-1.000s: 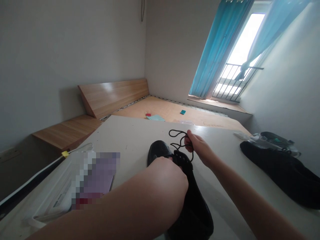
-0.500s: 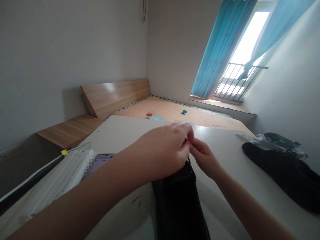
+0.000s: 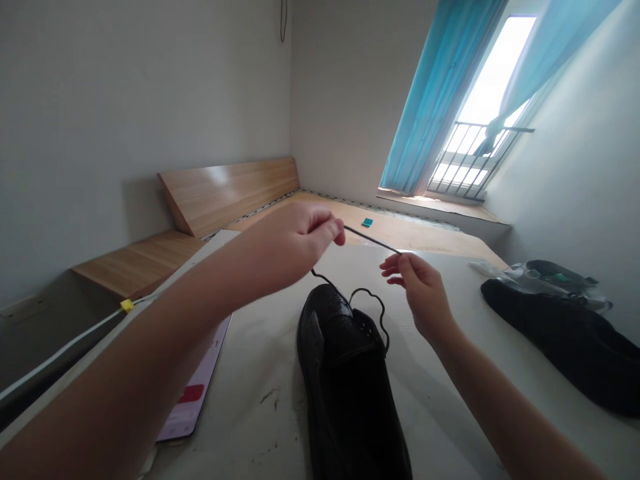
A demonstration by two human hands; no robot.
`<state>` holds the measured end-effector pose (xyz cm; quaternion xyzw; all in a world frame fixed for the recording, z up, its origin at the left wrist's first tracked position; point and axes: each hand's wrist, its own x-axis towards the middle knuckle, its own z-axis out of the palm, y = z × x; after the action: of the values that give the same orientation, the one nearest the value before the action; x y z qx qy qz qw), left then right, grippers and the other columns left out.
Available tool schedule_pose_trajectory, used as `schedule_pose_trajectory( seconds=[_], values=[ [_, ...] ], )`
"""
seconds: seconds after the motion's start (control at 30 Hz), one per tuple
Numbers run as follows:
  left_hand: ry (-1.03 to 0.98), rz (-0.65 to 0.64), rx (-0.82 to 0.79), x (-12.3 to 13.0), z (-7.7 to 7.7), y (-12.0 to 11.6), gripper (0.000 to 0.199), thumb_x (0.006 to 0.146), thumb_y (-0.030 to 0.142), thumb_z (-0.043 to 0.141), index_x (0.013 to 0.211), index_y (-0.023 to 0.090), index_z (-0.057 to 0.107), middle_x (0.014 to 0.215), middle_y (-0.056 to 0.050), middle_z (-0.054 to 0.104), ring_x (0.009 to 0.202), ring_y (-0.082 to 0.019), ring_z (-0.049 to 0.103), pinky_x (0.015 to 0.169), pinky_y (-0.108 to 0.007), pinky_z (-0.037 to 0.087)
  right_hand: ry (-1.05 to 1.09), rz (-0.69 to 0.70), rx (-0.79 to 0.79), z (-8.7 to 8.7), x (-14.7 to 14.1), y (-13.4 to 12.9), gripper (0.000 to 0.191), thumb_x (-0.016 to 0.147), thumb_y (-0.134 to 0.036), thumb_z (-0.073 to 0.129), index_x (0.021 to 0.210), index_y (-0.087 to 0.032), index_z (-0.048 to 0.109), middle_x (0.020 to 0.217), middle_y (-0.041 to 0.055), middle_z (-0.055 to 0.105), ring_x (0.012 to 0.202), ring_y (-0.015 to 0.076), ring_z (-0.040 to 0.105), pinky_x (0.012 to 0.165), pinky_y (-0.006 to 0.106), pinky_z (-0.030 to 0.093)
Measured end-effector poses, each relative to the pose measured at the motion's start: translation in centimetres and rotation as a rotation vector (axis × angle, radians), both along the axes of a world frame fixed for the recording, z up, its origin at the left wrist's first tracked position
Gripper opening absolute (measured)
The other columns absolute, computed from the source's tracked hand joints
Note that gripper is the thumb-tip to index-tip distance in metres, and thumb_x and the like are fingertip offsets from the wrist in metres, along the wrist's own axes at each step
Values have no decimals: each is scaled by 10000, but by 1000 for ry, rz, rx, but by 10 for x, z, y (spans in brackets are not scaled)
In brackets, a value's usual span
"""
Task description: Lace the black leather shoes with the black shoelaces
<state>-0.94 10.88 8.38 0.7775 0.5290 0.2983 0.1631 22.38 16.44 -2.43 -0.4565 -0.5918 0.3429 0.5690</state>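
A black leather shoe (image 3: 337, 333) lies on the white table with its toe pointing away from me and its opening toward me. Beyond the toe, a thin dark shoelace (image 3: 373, 239) is stretched between my two hands. My left hand (image 3: 305, 233) pinches one part of it, up and left of the shoe. On the other side my right hand (image 3: 420, 283) grips the lace between thumb and forefinger, its other fingers loosely bent. More of the lace runs down from my left hand to the shoe's eyelets and loops out on the right side.
To the right lies a second black shoe (image 3: 560, 347), a clear plastic bag (image 3: 550, 283) behind it. A phone (image 3: 200, 393) with a lit screen is partly under my left forearm. Past the white table (image 3: 260, 373), a small teal piece (image 3: 367, 223) rests on the wooden bed.
My hands were together over the shoe's front. They have moved apart and away from it, my left hand up and left, my right hand right, with the lace now stretched between them.
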Motion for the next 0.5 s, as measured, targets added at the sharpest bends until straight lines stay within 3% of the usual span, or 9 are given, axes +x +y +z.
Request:
schedule_pose_trajectory(
  seconds=[0.07, 0.13, 0.27, 0.4, 0.5],
  values=[
    [-145, 35, 30, -7, 6, 0, 325, 918, 403, 393, 869, 164, 607, 644, 13, 522, 593, -98, 471, 560, -236, 342, 109, -54, -103, -8, 18, 16, 225, 882, -403, 519, 822, -203, 604, 793, 15, 633, 714, 140, 599, 642, 271, 479],
    [-354, -21, 13, -13, 13, -2, 303, 933, 362, 387, 850, 133, 569, 595, 44, 410, 608, -64, 427, 646, -233, 376, 211, -119, -212, -18, 41, 35, 200, 902, -367, 504, 867, -193, 597, 792, 11, 619, 696, 130, 601, 639, 272, 498],
    [-696, -123, -47, -23, 27, -8, 336, 951, 276, 248, 1071, 71, 486, 628, 65, 144, 601, -5, 218, 692, -206, 293, 378, -266, -375, -36, 93, 69, 273, 917, -338, 525, 1111, -152, 570, 1061, 67, 610, 856, 155, 612, 731, 338, 533],
    [-820, 30, 70, -43, 34, -3, 427, 915, 279, 278, 1289, 85, 354, 658, 41, 63, 633, -64, 79, 586, -195, 158, 516, -374, -438, -41, 139, 81, 306, 912, -326, 536, 1172, -165, 551, 1160, 84, 583, 955, 187, 603, 798, 384, 529],
    [-654, 176, 97, -68, 33, 8, 532, 916, 358, 161, 1406, 149, 148, 626, 33, 61, 650, -125, 20, 532, -239, 134, 613, -419, -414, -37, 165, 79, 315, 911, -326, 539, 1180, -163, 546, 1167, 86, 579, 964, 191, 601, 804, 390, 527]
  ],
)
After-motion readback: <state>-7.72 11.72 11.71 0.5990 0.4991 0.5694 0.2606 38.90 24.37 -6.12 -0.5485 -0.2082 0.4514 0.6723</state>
